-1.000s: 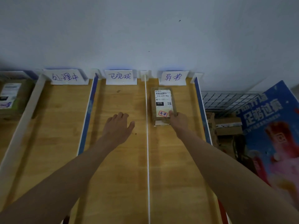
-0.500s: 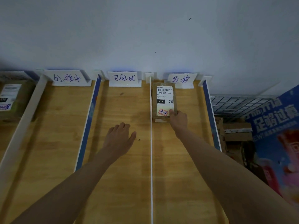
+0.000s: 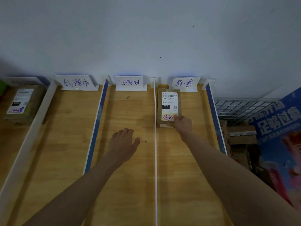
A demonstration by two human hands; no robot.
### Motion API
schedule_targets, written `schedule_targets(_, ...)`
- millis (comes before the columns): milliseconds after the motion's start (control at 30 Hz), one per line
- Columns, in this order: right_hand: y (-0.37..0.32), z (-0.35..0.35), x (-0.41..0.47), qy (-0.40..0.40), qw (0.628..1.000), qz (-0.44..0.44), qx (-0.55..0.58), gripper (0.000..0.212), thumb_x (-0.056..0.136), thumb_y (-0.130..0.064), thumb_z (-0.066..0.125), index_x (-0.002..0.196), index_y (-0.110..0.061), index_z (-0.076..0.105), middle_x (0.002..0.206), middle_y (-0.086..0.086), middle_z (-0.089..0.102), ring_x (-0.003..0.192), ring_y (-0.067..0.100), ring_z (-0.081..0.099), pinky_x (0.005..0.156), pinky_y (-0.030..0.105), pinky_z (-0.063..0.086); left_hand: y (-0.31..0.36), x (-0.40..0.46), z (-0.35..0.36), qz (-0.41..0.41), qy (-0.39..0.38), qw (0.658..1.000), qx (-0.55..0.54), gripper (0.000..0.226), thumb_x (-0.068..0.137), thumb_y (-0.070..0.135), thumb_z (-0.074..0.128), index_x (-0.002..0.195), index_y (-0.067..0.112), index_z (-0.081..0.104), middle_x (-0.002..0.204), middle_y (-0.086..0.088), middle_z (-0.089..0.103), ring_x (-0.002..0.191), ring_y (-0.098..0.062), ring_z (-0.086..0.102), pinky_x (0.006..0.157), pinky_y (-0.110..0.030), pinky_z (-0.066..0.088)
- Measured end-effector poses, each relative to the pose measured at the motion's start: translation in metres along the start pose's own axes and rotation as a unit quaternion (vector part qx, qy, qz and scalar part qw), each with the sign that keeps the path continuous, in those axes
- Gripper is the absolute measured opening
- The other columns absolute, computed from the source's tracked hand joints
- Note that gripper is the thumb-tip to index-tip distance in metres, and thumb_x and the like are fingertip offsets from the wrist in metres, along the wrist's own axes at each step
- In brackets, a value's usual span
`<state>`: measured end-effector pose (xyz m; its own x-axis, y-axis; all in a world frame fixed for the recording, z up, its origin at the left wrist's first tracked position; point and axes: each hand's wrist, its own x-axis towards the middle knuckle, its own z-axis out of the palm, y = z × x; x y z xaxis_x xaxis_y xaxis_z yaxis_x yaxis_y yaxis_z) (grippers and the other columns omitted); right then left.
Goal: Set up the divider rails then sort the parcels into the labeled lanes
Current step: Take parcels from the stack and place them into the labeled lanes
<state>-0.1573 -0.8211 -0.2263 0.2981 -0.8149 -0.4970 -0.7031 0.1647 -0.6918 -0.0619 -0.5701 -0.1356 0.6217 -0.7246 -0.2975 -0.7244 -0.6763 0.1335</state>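
A brown parcel (image 3: pixel 168 101) with a white shipping label and a red stamp lies flat at the far end of the right lane, against the thin white rail (image 3: pixel 155 144). My right hand (image 3: pixel 183 125) holds its near right corner, thumb on top. My left hand (image 3: pixel 124 145) lies flat on the wood of the middle lane, fingers straight. White handwritten label cards stand at the wall: left lane card (image 3: pixel 76 82), middle lane card (image 3: pixel 129 82), right lane card (image 3: pixel 184 83). A blue-faced rail (image 3: pixel 96 126) and a white rail (image 3: pixel 31 134) bound the left lane.
Another labelled parcel (image 3: pixel 22 103) lies in the far-left space beyond the white rail. A blue rail (image 3: pixel 215 118) closes the right lane. Past it are a wire grid (image 3: pixel 241 106), cardboard boxes (image 3: pixel 241 136) and a blue poster (image 3: pixel 280 136).
My right hand has pushed the parcel farther up the right lane, close to the label card. My left hand has stayed flat on the middle lane.
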Motion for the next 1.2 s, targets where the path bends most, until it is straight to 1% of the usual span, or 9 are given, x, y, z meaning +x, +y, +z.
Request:
schedule_targets(133,-0.018,-0.016,-0.024,0.005,1.0,-0.004,-0.021,0.067,0.097,-0.055,0.042,0.132,0.002,0.052,0.129,0.019,0.054,0.117,0.035,0.054,0.101,0.052,0.046,-0.005,-0.011,-0.003,0.003,0.009,1.0,0.012,0.053,0.102,0.05,0.033,0.138,0.015,0.049,0.132,-0.002,0.056,0.12,-0.021,0.052,0.104,-0.037,0.039)
schedule_targets(200,-0.028,-0.025,-0.036,0.014,0.999,-0.007,-0.038,0.067,0.1,-0.052,0.04,0.139,0.002,0.043,0.137,0.02,0.049,0.124,0.037,0.049,0.104,0.052,0.044,-0.009,-0.016,-0.007,0.002,0.01,1.0,0.013,0.053,0.102,0.05,0.033,0.138,0.015,0.048,0.132,-0.003,0.056,0.121,-0.022,0.052,0.104,-0.037,0.039)
schedule_targets(267,-0.035,-0.036,-0.053,0.021,0.998,-0.027,-0.052,0.064,0.101,-0.049,0.042,0.142,0.0,0.041,0.141,0.02,0.045,0.127,0.037,0.047,0.105,0.052,0.043,-0.012,-0.021,-0.012,0.004,0.006,1.0,0.017,0.053,0.102,0.05,0.033,0.139,0.014,0.047,0.133,-0.003,0.055,0.122,-0.023,0.051,0.104,-0.038,0.039)
schedule_targets(400,-0.047,-0.059,-0.101,0.038,0.989,-0.099,-0.107,0.055,0.101,-0.041,0.046,0.143,-0.006,0.039,0.143,0.018,0.04,0.126,0.036,0.046,0.103,0.051,0.043,-0.014,-0.032,-0.029,0.003,0.013,0.999,0.03,0.054,0.102,0.05,0.032,0.139,0.014,0.047,0.135,-0.004,0.054,0.125,-0.023,0.05,0.105,-0.038,0.037)
schedule_targets(467,-0.052,-0.07,-0.129,0.043,0.978,-0.135,-0.153,0.05,0.101,-0.037,0.047,0.141,-0.008,0.039,0.141,0.017,0.042,0.126,0.034,0.045,0.101,0.047,0.044,-0.013,-0.04,-0.04,0.004,0.015,0.999,0.028,0.054,0.102,0.05,0.032,0.14,0.014,0.046,0.137,-0.004,0.052,0.127,-0.024,0.048,0.106,-0.039,0.036)
schedule_targets(633,-0.055,-0.087,-0.193,0.052,0.947,-0.209,-0.238,0.038,0.101,-0.027,0.049,0.131,-0.004,0.047,0.132,0.018,0.047,0.118,0.034,0.048,0.096,0.043,0.043,-0.012,-0.069,-0.065,0.013,0.028,0.999,0.036,0.054,0.102,0.049,0.031,0.138,0.013,0.048,0.136,-0.006,0.052,0.126,-0.025,0.048,0.107,-0.04,0.035)
schedule_targets(700,-0.049,-0.09,-0.217,0.049,0.942,-0.213,-0.256,0.039,0.1,-0.027,0.049,0.131,-0.005,0.048,0.131,0.017,0.048,0.117,0.034,0.049,0.096,0.042,0.043,-0.013,-0.083,-0.07,0.018,0.03,0.999,0.038,0.055,0.102,0.049,0.031,0.138,0.012,0.048,0.137,-0.006,0.052,0.127,-0.025,0.048,0.108,-0.041,0.035)
schedule_targets(900,-0.03,-0.092,-0.277,0.033,0.927,-0.198,-0.318,0.047,0.097,-0.027,0.052,0.139,-0.008,0.043,0.137,0.013,0.045,0.124,0.033,0.046,0.099,0.041,0.041,-0.024,-0.123,-0.08,0.028,0.024,0.998,0.055,0.056,0.103,0.049,0.029,0.142,0.012,0.045,0.142,-0.008,0.047,0.13,-0.027,0.046,0.11,-0.041,0.033)
schedule_targets(1200,-0.034,-0.095,-0.337,0.066,0.916,-0.221,-0.329,0.045,0.096,-0.025,0.051,0.137,-0.009,0.044,0.136,0.013,0.046,0.126,0.034,0.043,0.1,0.046,0.042,-0.041,-0.161,-0.089,0.05,0.027,0.996,0.065,0.057,0.103,0.05,0.028,0.141,0.011,0.046,0.143,-0.008,0.047,0.129,-0.027,0.047,0.109,-0.042,0.034)
